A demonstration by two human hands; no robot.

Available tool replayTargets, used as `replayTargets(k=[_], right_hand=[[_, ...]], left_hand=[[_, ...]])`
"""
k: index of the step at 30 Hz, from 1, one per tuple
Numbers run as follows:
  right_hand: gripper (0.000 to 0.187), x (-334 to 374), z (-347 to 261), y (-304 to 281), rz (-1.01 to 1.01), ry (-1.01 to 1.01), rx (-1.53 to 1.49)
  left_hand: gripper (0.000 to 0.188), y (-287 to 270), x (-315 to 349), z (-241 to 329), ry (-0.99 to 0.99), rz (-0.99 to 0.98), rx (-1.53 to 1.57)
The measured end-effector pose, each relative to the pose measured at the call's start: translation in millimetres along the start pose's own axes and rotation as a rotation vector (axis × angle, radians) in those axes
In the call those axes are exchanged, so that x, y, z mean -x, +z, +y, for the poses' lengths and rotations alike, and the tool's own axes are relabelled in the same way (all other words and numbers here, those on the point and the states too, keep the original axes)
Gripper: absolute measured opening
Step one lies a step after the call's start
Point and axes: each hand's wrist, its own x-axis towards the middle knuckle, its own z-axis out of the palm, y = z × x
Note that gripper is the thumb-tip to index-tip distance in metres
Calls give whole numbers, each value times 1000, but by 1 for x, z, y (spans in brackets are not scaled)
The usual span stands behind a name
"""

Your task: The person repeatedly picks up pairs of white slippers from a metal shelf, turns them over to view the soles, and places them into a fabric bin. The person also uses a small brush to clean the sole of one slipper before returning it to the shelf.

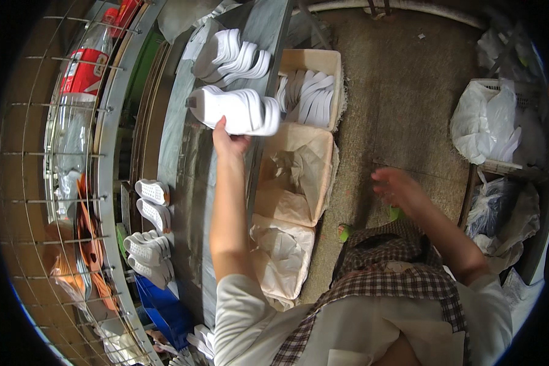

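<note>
My left hand (230,141) is stretched out over the long grey bench, its thumb on top of a nested stack of white shoe soles (235,111). Its other fingers are under the stack's near side. Just beyond lies a second group of white soles (232,58) on the bench. My right hand (396,186), slightly blurred, is over the floor with its fingers loosely extended, and nothing shows in it.
Along the right side of the grey bench (192,201) stand lined crates; the far crate (337,61) holds white soles. Several perforated white soles (152,192) sit at its left edge. A wire rack (107,158) holds bottles. Bags and a white basket (500,165) stand at right.
</note>
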Motion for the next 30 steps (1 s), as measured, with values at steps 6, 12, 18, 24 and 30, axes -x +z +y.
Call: replayTargets(k=[6, 12, 18, 24, 30], right_hand=[[33, 24, 52, -15, 30, 87, -71], [27, 7, 73, 12, -28, 119, 7], [22, -25, 89, 48, 16, 200, 111], [18, -44, 133, 99, 108, 187, 58], [20, -33, 181, 153, 147, 245, 54]], left_hand=[[36, 15, -103, 20, -86, 41, 3], [50, -76, -78, 40, 200, 226, -169], [35, -274, -21, 138, 514, 562, -2], [61, -377, -46, 208, 612, 582, 111], [43, -428, -136, 257, 475, 472, 116]])
